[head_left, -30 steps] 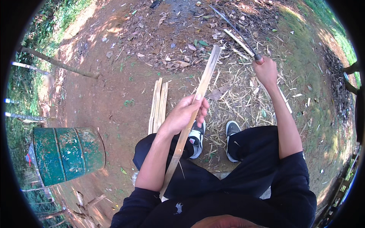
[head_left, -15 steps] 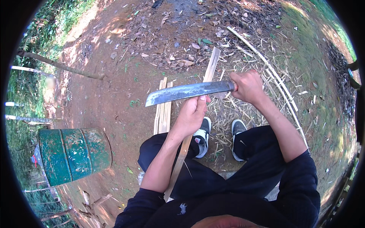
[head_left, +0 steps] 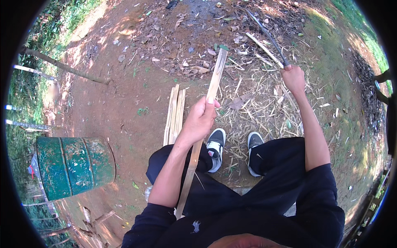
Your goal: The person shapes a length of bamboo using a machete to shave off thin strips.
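Observation:
My left hand is closed round a long, flat bamboo strip. The strip slants from beside my left thigh up to a far end beyond the hand. At the far right, my right hand grips the handle of a machete. Its blade points away and to the left, seen almost edge-on, and is apart from the strip. Several split bamboo strips lie side by side on the ground, left of my left hand.
A dented green metal drum stands at the left. Shavings litter the dirt around my shoes. A long pale bamboo piece lies under the machete. Dry leaves are scattered farther off, and a wooden pole sticks in from the left.
The machete has swung from across the bamboo strip out to the far right, its blade turning away from me. My left hand still holds the strip, shifted slightly left.

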Demonstrator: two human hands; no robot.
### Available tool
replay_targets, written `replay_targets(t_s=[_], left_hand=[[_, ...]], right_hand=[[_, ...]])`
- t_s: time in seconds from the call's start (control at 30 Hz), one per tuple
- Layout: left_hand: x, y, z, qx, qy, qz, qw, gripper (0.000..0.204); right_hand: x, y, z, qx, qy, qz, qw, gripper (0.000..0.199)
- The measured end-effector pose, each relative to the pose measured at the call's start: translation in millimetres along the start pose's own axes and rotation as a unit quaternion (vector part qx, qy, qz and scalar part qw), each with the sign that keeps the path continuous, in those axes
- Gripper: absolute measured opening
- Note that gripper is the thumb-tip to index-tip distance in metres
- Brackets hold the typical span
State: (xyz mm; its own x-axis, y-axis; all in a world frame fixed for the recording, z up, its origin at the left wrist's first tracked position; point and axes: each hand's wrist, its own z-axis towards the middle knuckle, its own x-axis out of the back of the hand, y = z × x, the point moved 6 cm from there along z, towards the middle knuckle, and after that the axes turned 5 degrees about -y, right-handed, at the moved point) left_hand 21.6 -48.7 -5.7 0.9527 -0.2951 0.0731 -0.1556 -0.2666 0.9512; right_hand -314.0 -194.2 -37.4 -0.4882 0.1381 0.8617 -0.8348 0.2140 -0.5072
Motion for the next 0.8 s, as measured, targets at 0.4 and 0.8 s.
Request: replay_targets(t_s=[0.4,0.8], left_hand=[[-13.6,8.6,-4.3,0.017,-0.004,-0.029,0.999,0.036],[-36.8,-2.0,-12.9,-0.029,-0.053,0.049,0.997,0.027]], right_hand=[[-18.7,-115.8,-106.4,0.431,-0.031,-0.031,0.901,0.007],[7.9,-42.2,-0.3,-0.011,-0.044,-0.085,0.995,0.026]])
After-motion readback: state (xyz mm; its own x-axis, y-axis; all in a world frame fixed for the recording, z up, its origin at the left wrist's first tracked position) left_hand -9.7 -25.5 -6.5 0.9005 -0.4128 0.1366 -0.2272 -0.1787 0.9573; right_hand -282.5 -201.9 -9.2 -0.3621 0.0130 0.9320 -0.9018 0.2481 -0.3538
